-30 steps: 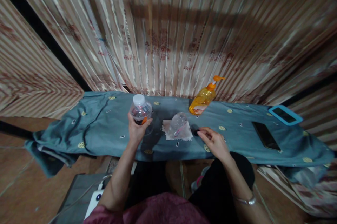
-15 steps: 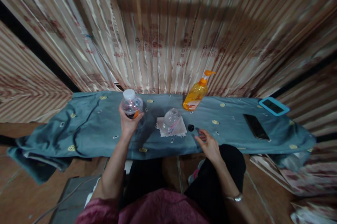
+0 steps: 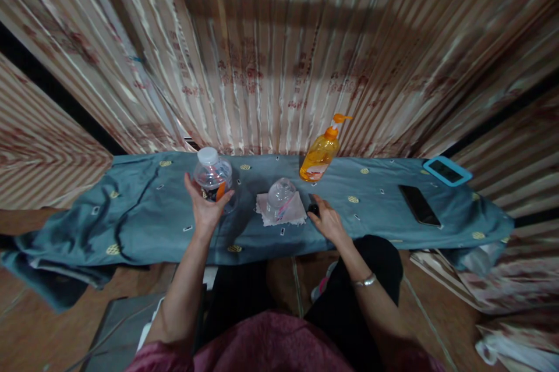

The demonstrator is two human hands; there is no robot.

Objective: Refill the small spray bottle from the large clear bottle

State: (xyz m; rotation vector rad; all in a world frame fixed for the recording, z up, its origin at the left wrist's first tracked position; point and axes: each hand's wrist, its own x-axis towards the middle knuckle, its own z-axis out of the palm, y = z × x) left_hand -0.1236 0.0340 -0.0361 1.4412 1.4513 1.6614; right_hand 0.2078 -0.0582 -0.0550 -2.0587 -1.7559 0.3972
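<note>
Since half a second ago my right hand (image 3: 326,222) has come forward onto the small black cap (image 3: 313,208), which lay clear of it before; my left has hardly shifted.

Working from the left: my left hand (image 3: 204,209) is wrapped around the clear bottle (image 3: 212,177), thumb on one side and fingers on the other, holding it upright with its white lid on, near the middle of the blue cloth (image 3: 131,215) and toward the back edge. The forearm reaches straight up from my lap.

Next comes an upturned clear cup (image 3: 280,192) on a folded napkin (image 3: 282,213), with the orange pump bottle (image 3: 318,156) behind it at the back edge.

My right hand lies low on the cloth, fingers curled narrow, fingertips touching the cap just right of the napkin; whether they have pinched it I cannot tell. I judge a light fingertip pinch serves best here, wrist low, keeping clear of the cup.
</note>
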